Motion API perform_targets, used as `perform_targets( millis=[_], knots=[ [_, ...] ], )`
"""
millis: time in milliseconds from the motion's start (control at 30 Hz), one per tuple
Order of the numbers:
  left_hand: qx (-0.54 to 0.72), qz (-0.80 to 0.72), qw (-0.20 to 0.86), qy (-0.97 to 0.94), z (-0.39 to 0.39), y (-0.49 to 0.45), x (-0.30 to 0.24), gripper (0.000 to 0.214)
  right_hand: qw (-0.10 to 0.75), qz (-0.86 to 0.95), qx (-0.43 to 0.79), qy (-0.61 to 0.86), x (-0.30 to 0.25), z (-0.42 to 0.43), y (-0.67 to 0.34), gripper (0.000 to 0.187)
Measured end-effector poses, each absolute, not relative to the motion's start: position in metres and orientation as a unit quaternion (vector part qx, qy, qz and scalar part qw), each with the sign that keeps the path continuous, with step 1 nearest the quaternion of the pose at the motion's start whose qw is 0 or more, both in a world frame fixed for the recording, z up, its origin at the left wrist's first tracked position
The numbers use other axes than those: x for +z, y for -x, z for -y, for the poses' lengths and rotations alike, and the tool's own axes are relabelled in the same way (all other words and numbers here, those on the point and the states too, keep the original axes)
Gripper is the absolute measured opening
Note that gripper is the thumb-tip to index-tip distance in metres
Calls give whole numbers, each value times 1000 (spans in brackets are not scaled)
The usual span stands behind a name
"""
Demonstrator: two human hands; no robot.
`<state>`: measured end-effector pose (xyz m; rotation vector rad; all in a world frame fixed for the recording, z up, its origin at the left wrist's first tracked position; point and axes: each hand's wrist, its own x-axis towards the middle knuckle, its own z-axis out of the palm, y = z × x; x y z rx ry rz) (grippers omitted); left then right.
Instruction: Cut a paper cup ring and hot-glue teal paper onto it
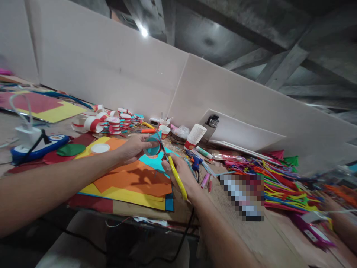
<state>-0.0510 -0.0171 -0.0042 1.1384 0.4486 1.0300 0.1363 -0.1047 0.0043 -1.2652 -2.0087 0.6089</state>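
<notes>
Over the near middle of the table, my left hand [133, 149] pinches a round paper-cup piece [152, 149] with light blue paper on it. In my right hand [182, 175] is a pair of scissors with yellow handles [176, 176], my fingers at the loops. The blades point up and away, against the edge of the blue paper; whether they are cutting it I cannot tell. Below my hands lie a light blue sheet [156, 163], orange sheets [131, 180] and a yellow sheet [145, 199]. A white disc [100, 148] rests near my left forearm.
Decorated cup pieces [114, 125] cluster at the back. Stacked paper cups [196, 134], a bottle [211, 129] and a blue glue gun [196, 160] stand or lie to the right. Beyond are colourful pipe cleaners [281, 190] and another person's arm [341, 219]. A power strip [41, 149] sits left.
</notes>
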Motion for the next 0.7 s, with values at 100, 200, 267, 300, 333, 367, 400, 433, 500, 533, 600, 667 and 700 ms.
perform_targets(
  millis=[100,200,267,300,333,367,400,433,500,533,600,667,700],
  knots=[
    [455,-200,700,-512,15,53,-4,19,338,771,227,489,4,105,-137,40],
    [454,-201,702,-510,14,54,-5,19,340,771,212,495,4,104,-136,42],
    [455,-200,702,-509,14,54,-5,20,341,771,210,496,4,104,-136,42],
    [458,-200,702,-507,14,53,-5,20,341,770,209,497,4,104,-136,42],
    [461,-198,703,-504,13,53,-5,20,341,770,208,498,4,104,-136,42],
    [463,-197,704,-500,13,52,-6,21,341,769,207,499,4,104,-136,43],
    [466,-196,706,-496,13,52,-6,21,342,769,205,500,4,104,-136,43],
    [468,-196,707,-493,13,52,-6,22,341,769,206,501,4,104,-136,42],
    [466,-200,708,-492,13,52,-5,21,339,769,211,499,4,104,-136,42],
    [465,-202,707,-492,13,52,-5,20,338,769,215,498,4,104,-136,42],
    [461,-203,706,-498,13,52,-5,18,335,769,221,497,4,105,-135,41],
    [456,-198,703,-508,13,52,-5,17,333,768,226,497,5,105,-135,41],
    [453,-196,702,-513,14,52,-5,17,333,768,228,497,5,105,-135,41]
  ],
)
